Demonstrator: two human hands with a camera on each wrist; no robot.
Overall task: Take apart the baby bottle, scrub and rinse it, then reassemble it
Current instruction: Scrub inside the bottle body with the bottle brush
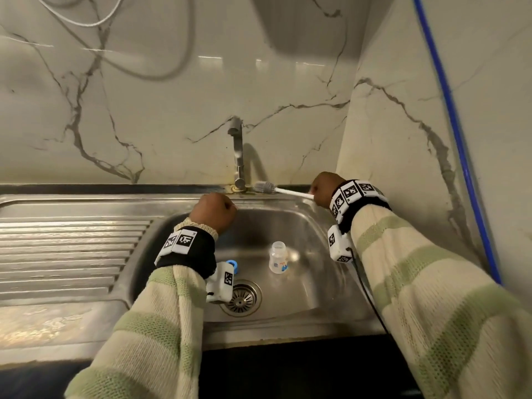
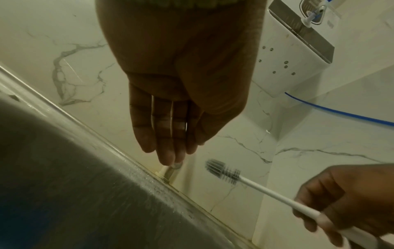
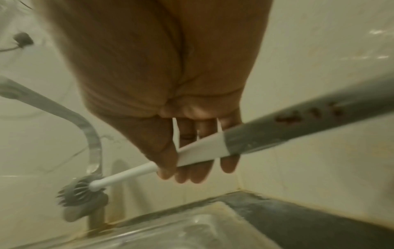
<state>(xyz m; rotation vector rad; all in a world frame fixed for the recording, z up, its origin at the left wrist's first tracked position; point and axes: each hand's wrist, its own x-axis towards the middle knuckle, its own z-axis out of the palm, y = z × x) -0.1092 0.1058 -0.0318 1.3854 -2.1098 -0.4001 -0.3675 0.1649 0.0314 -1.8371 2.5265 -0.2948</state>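
Note:
The clear baby bottle body point(image 1: 278, 258) stands upright and uncapped in the sink basin point(image 1: 302, 226). A blue collar ring point(image 1: 233, 266) lies left of it, partly hidden behind my left wrist. My right hand point(image 1: 322, 190) grips the white-and-grey handle of the bottle brush point(image 3: 213, 148) at the back right rim. The brush's grey bristle head point(image 1: 263, 187) sits beside the faucet base. My left hand point(image 2: 170, 151) hangs with straight fingers, their tips at the faucet base point(image 2: 170, 171), holding nothing.
The steel faucet point(image 1: 237, 156) rises at the back of the sink. A ribbed drainboard point(image 1: 72, 249) is on the left, the drain strainer point(image 1: 241, 298) near the front. A blue hose point(image 1: 457, 139) runs down the right wall, under a white wall unit point(image 2: 294, 55).

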